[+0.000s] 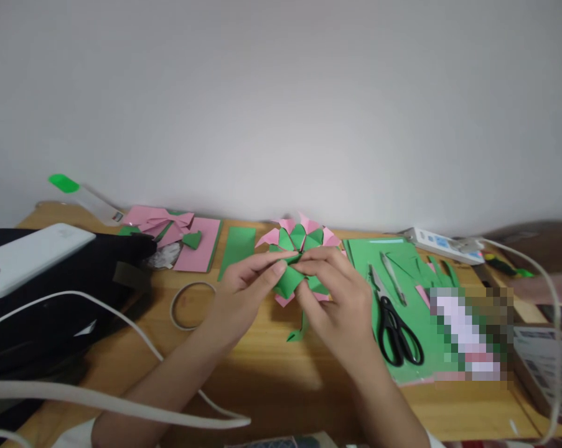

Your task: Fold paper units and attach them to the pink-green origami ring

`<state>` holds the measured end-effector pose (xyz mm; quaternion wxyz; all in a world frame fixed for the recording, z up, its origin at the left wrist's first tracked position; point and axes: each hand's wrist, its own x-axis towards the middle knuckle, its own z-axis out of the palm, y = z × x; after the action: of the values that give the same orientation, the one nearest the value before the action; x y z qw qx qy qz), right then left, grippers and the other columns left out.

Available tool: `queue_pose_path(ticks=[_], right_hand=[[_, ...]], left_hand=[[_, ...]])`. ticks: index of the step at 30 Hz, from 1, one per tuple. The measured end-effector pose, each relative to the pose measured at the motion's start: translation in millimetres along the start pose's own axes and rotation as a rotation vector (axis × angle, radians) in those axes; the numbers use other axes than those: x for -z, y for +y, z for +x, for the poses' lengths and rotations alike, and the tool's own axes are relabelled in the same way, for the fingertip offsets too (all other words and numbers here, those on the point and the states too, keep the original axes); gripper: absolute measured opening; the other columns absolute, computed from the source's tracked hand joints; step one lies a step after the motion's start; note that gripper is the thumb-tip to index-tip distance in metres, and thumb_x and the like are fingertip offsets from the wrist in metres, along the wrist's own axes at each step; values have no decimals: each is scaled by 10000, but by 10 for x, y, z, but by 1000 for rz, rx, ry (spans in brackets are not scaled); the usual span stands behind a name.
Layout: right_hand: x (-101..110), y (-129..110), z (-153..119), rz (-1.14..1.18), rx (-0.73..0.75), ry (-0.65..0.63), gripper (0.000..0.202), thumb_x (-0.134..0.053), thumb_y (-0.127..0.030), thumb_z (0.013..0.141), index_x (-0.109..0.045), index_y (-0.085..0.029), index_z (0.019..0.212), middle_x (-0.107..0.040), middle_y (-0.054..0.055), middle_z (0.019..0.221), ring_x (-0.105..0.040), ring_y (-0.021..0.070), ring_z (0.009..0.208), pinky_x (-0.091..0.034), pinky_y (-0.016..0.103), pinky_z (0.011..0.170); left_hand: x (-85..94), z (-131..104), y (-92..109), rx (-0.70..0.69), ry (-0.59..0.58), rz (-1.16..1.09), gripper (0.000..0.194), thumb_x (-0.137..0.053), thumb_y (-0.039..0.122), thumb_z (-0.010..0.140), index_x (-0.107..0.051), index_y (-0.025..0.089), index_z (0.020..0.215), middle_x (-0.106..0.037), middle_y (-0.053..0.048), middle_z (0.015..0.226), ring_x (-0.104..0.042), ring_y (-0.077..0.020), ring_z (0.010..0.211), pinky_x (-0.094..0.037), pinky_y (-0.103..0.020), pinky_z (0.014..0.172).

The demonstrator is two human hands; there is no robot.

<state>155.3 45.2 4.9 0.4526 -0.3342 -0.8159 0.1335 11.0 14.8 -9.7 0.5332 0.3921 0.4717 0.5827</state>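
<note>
Over the middle of the wooden table, my left hand (pixel 255 283) and my right hand (pixel 339 292) meet at a pink and green folded paper flower (pixel 298 238). Pink pointed petals ring its outside, with green rounded folds further in. Between my left thumb and fingers I pinch a green folded piece (pixel 287 283) at the flower's near side. My right fingers close on the same area; they hide part of the flower's centre. Whether that piece is joined to the flower I cannot tell. A small green scrap (pixel 295 336) shows just below the flower.
Right of my hands, black-handled scissors (pixel 397 333) and a cutter-like tool (pixel 393 280) lie on green sheets (pixel 430 342). A power strip (pixel 444 246) sits behind. Leftward are a tape roll (pixel 174 308), pink paper (pixel 201 242), a black bag (pixel 98 323) and white cables (pixel 122 404).
</note>
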Motion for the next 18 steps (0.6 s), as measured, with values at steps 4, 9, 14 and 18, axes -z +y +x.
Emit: queue_pose_path(ticks=[4,9,14,18], right_hand=[[-14,23,-15,-25,-6,17,180,-542,-53,824,-651,-190,868,-624,51,853,-640,154,764,-538,294,647],[31,21,-13,-51,-54,-37,171,-546,-76,838,-652,-199,891,-633,40,822,-621,144,719,-527,275,594],[131,7,10,-34,-93,-67,144,-614,-75,838,-628,-202,904,-675,9,809,-619,127,708,-510,245,584],[171,9,7,-46,-105,-82,120,-618,-81,849,-628,-200,858,-656,-3,784,-607,114,702,-486,228,582]], left_hand=[[4,6,-9,17,11,-19,180,-697,317,799,-780,229,932,-736,-11,767,-643,-133,658,-547,-250,638],[8,23,-14,73,-13,-100,134,-730,308,777,-793,271,890,-701,20,634,-608,-119,568,-533,-245,588],[58,43,-18,91,20,-121,113,-755,303,768,-793,298,874,-777,22,866,-681,-137,818,-547,-233,759],[74,36,-5,149,28,-124,132,-769,332,752,-796,256,857,-778,-6,841,-681,-151,785,-547,-249,737]])
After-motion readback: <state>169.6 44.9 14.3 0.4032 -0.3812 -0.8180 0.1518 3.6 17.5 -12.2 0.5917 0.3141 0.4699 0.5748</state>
